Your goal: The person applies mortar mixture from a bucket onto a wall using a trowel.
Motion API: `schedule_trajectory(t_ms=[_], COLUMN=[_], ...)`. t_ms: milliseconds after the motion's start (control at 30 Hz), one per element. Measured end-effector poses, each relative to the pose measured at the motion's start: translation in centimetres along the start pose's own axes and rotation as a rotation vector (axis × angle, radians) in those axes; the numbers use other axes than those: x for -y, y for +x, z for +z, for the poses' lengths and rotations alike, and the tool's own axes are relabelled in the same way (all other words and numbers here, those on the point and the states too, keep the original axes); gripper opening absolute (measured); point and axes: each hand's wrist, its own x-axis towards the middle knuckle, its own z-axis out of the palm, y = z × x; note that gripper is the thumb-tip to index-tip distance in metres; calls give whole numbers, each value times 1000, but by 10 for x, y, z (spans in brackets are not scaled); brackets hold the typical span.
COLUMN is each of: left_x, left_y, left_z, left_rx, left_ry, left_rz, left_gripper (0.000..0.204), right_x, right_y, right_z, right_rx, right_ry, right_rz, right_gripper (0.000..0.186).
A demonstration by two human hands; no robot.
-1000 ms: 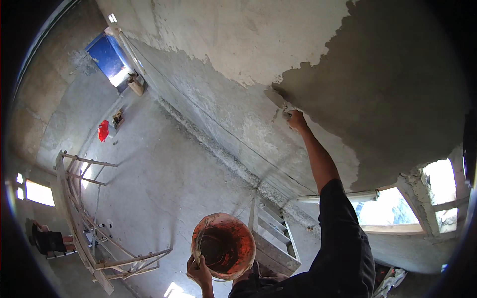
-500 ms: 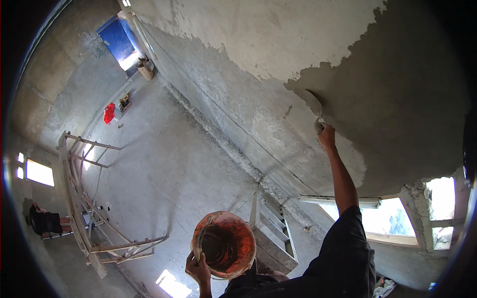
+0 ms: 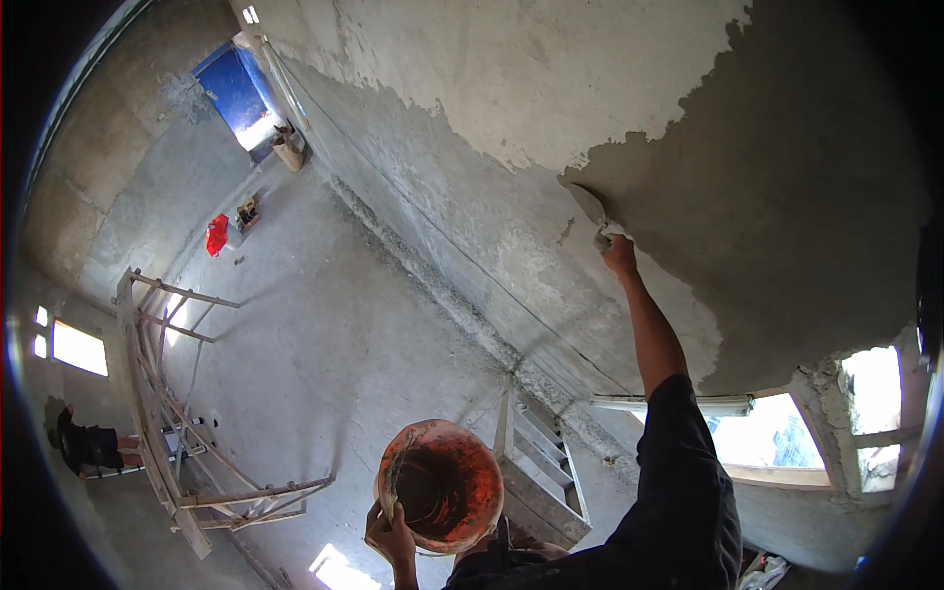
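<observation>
My left hand (image 3: pixel 391 536) grips the rim of an orange bucket (image 3: pixel 454 492) held low in front of me. Grey residue coats its inner wall, and its mouth tilts toward the view. High up on the right, my outstretched right hand (image 3: pixel 619 255) is closed round the handle of a trowel (image 3: pixel 589 204). The trowel's blade lies against the wall at the border of the dark wet plaster (image 3: pixel 777 216). Paler, drier wall (image 3: pixel 511 79) shows above and to the left of the blade.
A ladder-like wooden stand (image 3: pixel 546 462) is just beyond the bucket. A wooden trestle frame (image 3: pixel 157 393) spans the left, with a person (image 3: pixel 88 444) behind it. A thin cable (image 3: pixel 472 251) runs along the wall. Near the blue door (image 3: pixel 234 87) lies a red object (image 3: pixel 216 236). Window openings (image 3: pixel 767 438) sit at lower right.
My right hand and the trowel have shifted left along the edge of the wet plaster. The bucket in my left hand has moved very slightly left.
</observation>
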Motion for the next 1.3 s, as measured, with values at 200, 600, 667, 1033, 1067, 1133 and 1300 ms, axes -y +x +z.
schedule_trajectory(t_ms=[200,600,667,1033,1067,1133,1300], left_x=[-1,-86,-103,-220,-224,-231,-245], left_y=[5,29,35,27,25,21,6], left_z=[-2,20,28,73,76,81,82], left_rx=[50,202,238,558,582,644,811], left_ry=[-1,-61,-38,-123,-136,-134,-145], left_rz=[25,352,552,951,1021,1084,1336], left_gripper=[19,23,25,28,27,27,24], right_x=[-21,24,42,100,105,109,105], right_y=[-64,-357,-392,-491,-493,-490,-476], right_z=[-33,-130,-139,-152,-147,-139,-123], right_rx=[-181,202,41,413,397,381,196], right_ry=[-135,371,371,772,706,654,541], right_rz=[-79,220,97,597,612,651,505], right_gripper=[26,27,28,35,27,24,27])
